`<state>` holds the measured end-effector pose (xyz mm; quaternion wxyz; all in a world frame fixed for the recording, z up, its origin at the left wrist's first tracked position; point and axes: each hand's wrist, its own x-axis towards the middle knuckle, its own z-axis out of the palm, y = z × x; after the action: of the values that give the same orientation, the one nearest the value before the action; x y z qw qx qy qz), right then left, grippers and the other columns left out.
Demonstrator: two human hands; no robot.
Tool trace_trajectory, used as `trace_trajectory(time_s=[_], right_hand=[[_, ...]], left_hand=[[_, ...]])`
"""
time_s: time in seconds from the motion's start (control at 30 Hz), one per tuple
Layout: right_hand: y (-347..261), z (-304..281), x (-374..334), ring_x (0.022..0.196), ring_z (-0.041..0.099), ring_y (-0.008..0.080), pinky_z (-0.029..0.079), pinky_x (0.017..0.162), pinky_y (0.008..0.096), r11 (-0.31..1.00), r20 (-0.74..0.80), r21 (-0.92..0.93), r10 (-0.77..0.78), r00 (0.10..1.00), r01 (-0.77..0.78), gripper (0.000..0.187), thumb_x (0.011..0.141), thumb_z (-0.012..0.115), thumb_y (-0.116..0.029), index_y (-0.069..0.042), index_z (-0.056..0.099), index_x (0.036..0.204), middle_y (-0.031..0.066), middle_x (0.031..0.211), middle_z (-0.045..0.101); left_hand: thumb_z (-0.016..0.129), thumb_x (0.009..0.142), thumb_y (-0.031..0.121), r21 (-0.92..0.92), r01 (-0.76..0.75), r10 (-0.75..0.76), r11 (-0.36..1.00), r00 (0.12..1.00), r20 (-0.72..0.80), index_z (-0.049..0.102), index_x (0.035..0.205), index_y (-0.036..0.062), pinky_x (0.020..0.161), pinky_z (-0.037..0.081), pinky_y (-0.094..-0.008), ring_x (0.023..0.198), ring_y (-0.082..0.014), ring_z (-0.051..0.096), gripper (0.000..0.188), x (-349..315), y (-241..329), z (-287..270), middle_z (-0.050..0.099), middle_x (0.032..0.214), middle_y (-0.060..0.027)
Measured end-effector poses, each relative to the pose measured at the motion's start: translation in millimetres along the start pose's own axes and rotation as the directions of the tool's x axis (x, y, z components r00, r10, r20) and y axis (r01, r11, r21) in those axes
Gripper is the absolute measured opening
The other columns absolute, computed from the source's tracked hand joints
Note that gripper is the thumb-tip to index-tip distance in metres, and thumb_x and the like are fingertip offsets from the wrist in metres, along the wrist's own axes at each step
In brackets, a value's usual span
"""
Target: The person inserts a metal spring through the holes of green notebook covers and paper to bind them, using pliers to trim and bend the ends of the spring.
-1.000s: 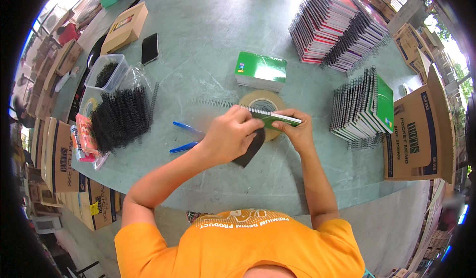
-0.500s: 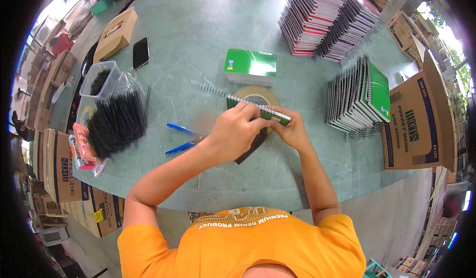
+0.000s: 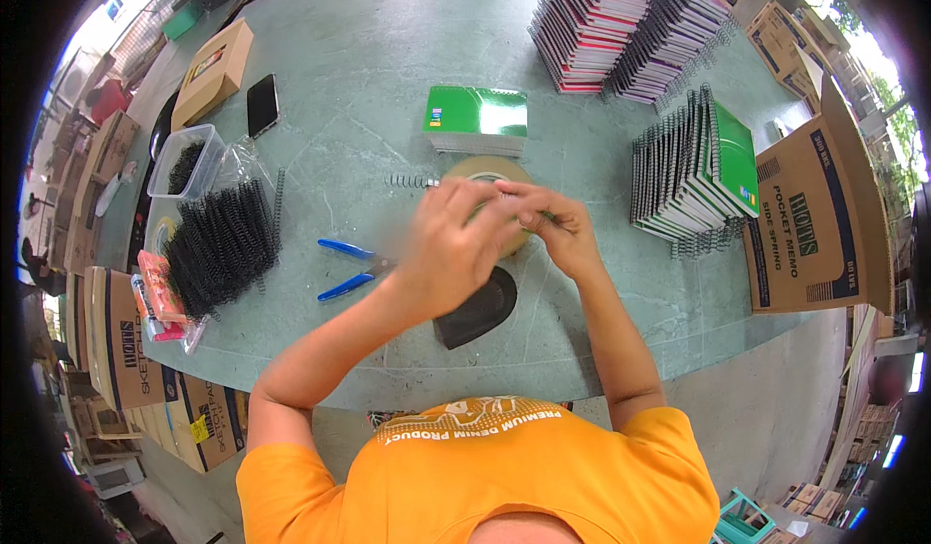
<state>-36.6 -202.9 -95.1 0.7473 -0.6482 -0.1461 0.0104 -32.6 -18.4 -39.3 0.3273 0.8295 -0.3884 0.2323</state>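
Observation:
My left hand, partly smeared by motion, and my right hand meet over the middle of the table with fingers closed round a small green notebook, mostly hidden behind them. A dark wire coil juts out leftward past my left fingers. Under the hands lies a wide roll of tape. Nearer me is a flat black pad, rounded at one end. Blue-handled pliers rest by my left wrist, their jaws behind it. Just beyond the tape sits a stack of green-covered pads.
To the left are a heap of black coils, a clear plastic tub, a phone and a brown box. Spiral notebooks with green covers stand at right beside an open carton. Taller notebook stacks rise behind.
The notebook, plainly visible before, is now mostly covered by my hands. My left hand has shifted over it, and more of the black pad shows. The view has moved slightly.

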Motion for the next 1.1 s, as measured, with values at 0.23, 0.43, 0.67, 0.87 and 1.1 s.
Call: trace_trajectory(time_s=[0.23, 0.43, 0.67, 0.87, 1.1], right_hand=[[5, -3, -7, 0.11, 0.055, 0.0181, 0.042, 0.095, 0.0293, 0.99, -0.059, -0.003, -0.139, 0.989, 0.139, 0.025, 0.087, 0.055, 0.001, -0.001, 0.061, 0.111, 0.0119, 0.116, 0.062], [9, -7, -19, 0.092, 0.06, 0.0109, 0.047, 0.08, 0.0244, 0.995, -0.208, -0.082, 0.045, 0.977, -0.063, 0.022, 0.084, 0.065, -0.006, -0.001, 0.064, 0.105, 0.0078, 0.1, 0.067], [7, -9, -22, 0.073, 0.06, 0.0072, 0.047, 0.067, 0.0239, 0.925, -0.276, -0.353, 0.041, 0.96, -0.141, 0.013, 0.083, 0.065, -0.006, 0.001, 0.067, 0.093, 0.0023, 0.082, 0.069], [26, -18, -26, 0.065, 0.059, 0.0079, 0.046, 0.059, 0.0257, 0.881, -0.281, -0.471, -0.098, 0.955, -0.048, 0.016, 0.079, 0.063, -0.005, 0.0, 0.066, 0.094, 0.0095, 0.075, 0.067], [7, 6, -25, 0.06, 0.059, 0.0131, 0.045, 0.056, 0.0277, 0.735, -0.328, -0.673, -0.196, 0.924, -0.083, 0.017, 0.08, 0.064, -0.007, -0.001, 0.066, 0.095, 0.0121, 0.075, 0.065]], left_hand=[[0.066, 0.079, 0.019, 0.14, -0.022, -0.001, 0.99, 0.986, 0.165, 0.06, 0.093, 0.0077, 0.078, 0.04, -0.0367, 0.092, -0.0257, 0.055, 0.018, 11, -29, 6, 0.059, 0.082, -0.0066], [0.065, 0.08, 0.022, 0.108, 0.066, -0.106, 0.992, 0.895, 0.433, 0.058, 0.098, 0.0078, 0.077, 0.041, -0.0389, 0.093, -0.0259, 0.055, 0.024, 23, -26, 6, 0.058, 0.096, -0.0076], [0.064, 0.078, 0.017, -0.081, -0.055, 0.073, 0.995, 0.967, 0.245, 0.06, 0.098, 0.0051, 0.076, 0.044, -0.0384, 0.087, -0.0283, 0.054, 0.023, 28, -14, 29, 0.057, 0.091, -0.0099], [0.063, 0.073, 0.008, -0.234, -0.064, 0.121, 0.97, 0.964, 0.237, 0.061, 0.088, 0.0026, 0.07, 0.046, -0.0387, 0.081, -0.0297, 0.055, 0.016, 29, -10, 46, 0.057, 0.081, -0.0114], [0.063, 0.068, 0.002, -0.216, 0.097, -0.035, 0.972, 0.961, 0.274, 0.06, 0.085, 0.0041, 0.069, 0.046, -0.0389, 0.08, -0.0303, 0.055, 0.018, 32, -7, 40, 0.056, 0.079, -0.0102]])
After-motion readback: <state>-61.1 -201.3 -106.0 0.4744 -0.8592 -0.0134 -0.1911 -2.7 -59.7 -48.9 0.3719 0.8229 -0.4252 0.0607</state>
